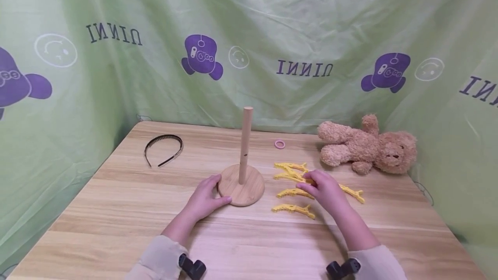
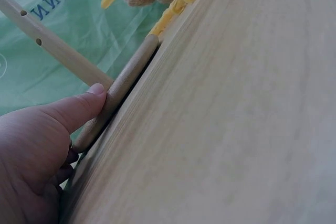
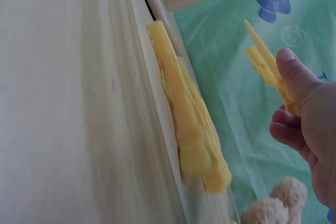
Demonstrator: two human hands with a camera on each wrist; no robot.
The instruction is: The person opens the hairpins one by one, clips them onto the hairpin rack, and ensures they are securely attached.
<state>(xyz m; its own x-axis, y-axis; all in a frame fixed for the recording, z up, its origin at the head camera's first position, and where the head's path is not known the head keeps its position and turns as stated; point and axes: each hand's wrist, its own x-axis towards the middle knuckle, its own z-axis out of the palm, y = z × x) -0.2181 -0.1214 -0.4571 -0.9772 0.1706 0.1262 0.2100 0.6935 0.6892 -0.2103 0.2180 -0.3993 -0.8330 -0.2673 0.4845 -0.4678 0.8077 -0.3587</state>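
At table centre, left hand resting with straight fingers against round wooden peg stand, probably to steady it. At 3 o'clock from stand, right hand pinching one yellow plastic hair clip, lifted off the wooden table and away from other clips.

The head camera looked forward and down from above the near edge of the table, taking in the whole top and both hands. The left wrist camera sat low and close behind the left hand, aimed along the wood at the stand. The right wrist camera, equally close, faced the clips from beside the right hand. All three views shared the stand, clips and bear.
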